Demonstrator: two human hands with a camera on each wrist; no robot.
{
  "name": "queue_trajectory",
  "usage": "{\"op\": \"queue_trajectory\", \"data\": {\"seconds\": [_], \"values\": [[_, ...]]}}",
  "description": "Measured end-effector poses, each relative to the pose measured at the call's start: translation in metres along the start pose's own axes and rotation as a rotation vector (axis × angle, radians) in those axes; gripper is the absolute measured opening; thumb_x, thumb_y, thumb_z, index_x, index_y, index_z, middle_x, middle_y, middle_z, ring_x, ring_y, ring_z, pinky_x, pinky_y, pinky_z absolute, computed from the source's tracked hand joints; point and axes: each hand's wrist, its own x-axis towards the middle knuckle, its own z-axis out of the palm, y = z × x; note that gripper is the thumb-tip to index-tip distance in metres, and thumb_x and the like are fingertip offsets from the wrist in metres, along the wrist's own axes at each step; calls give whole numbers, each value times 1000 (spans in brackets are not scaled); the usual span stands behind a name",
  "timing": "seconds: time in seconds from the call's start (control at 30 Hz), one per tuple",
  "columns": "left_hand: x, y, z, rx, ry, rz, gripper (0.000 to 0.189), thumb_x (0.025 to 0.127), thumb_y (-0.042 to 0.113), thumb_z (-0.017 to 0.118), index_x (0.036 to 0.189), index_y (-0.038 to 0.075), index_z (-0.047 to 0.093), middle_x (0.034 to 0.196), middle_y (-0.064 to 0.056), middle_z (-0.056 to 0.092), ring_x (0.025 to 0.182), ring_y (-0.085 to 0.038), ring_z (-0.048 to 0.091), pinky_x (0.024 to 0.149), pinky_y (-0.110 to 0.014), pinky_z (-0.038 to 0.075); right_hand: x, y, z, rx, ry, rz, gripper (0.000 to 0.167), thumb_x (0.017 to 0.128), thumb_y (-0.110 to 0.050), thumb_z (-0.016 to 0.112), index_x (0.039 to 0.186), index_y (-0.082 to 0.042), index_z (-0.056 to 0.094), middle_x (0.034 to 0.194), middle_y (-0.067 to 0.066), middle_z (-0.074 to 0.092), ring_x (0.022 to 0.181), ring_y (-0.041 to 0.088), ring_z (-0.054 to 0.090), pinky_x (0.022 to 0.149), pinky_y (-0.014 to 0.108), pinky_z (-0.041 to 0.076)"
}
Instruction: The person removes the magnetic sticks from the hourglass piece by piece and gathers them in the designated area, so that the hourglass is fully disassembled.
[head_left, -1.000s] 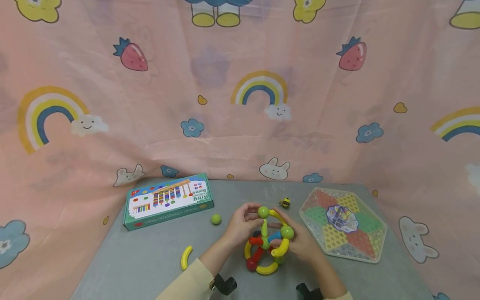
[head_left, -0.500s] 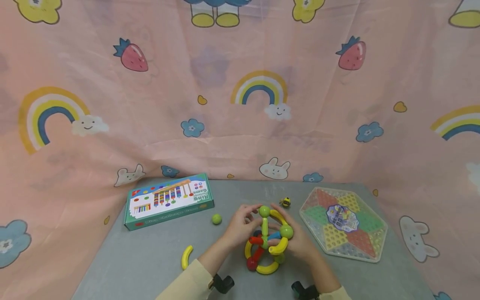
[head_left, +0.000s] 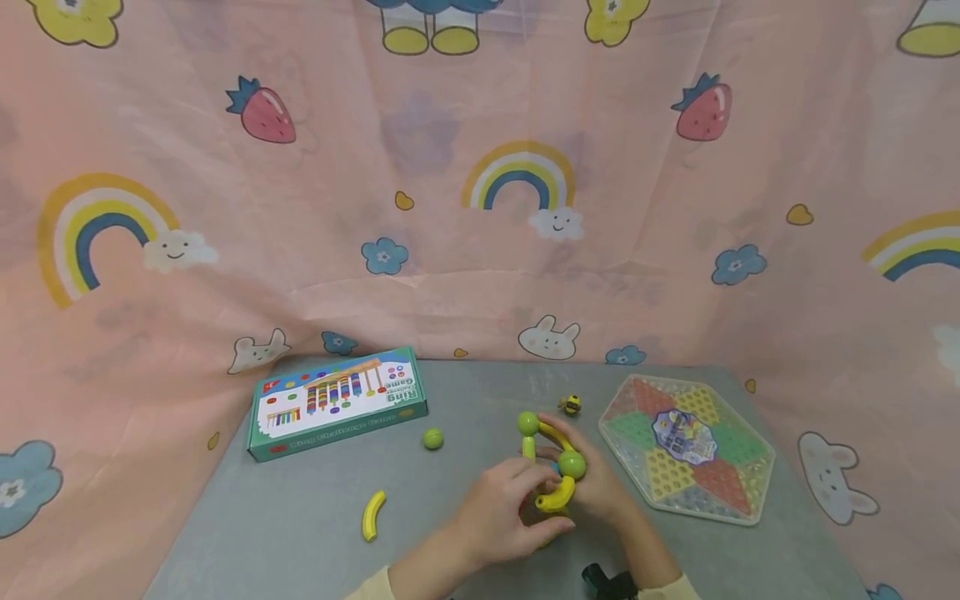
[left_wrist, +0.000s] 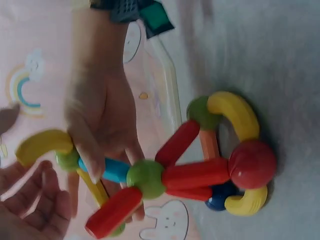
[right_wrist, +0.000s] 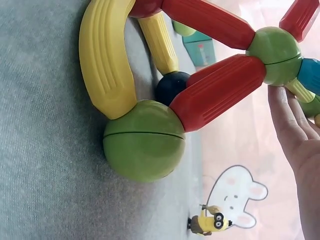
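A ball-and-stick building toy [right_wrist: 222, 92] of green, red and dark blue balls with red, yellow and blue sticks stands on the table. My right hand [head_left: 600, 483] holds its upper right part; in the left wrist view the thumb crosses the blue stick [left_wrist: 115, 170]. My left hand [head_left: 498, 512] is in front of the toy, thumb and fingers spread about a curved yellow stick [head_left: 556, 497] that juts from a green ball [head_left: 572, 464]. A left fingertip is at that stick's end in the left wrist view. In the head view the left hand hides the toy's lower part.
A loose curved yellow stick [head_left: 372, 516] and a loose green ball [head_left: 432, 438] lie left of the hands. Behind stands a Ring Challenge Game box [head_left: 337, 404]. A small minion figure [right_wrist: 210, 223] stands behind the toy, and a hexagonal board [head_left: 686, 450] lies right.
My left hand has left the toy's upper left side and moved down and toward me, to the front by the curved yellow stick. My right hand keeps its hold almost in place.
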Motion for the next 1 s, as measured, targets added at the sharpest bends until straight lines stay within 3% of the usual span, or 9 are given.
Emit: {"op": "queue_trajectory", "data": {"seconds": [0.13,0.37,0.67,0.87,1.0], "values": [[-5,5,4,-1,-13,-50,24,87,25,81,105,10,72,91,3,71,73,2,56,68,-3,42,0,0,1,5,-3,-7,89,83,7,76,157,-9,29,159,30,28,126,23,62,96,36,55],[-8,8,4,-160,-10,-159,19,90,19,78,105,7,74,92,-2,74,66,2,52,60,-6,43,0,-1,0,45,-23,-19,79,84,8,75,151,-2,35,156,33,28,128,17,60,96,42,54],[-11,4,2,-353,-24,-236,18,91,17,75,107,8,76,107,-3,77,78,4,60,66,-19,55,0,-1,0,43,-43,-11,68,86,7,73,145,0,42,155,34,31,129,13,59,99,46,52],[-11,5,2,-397,-36,-256,15,92,19,75,100,7,77,95,-4,77,73,6,60,64,-17,55,0,-3,1,31,-20,-5,61,85,12,68,141,3,46,151,36,34,127,11,59,91,39,58],[-12,4,2,-429,-28,-288,17,92,21,75,101,7,76,95,-5,77,72,5,60,64,-17,55,0,-4,3,48,-4,30,47,91,9,65,136,3,50,149,34,37,124,8,61,89,32,58]]}}
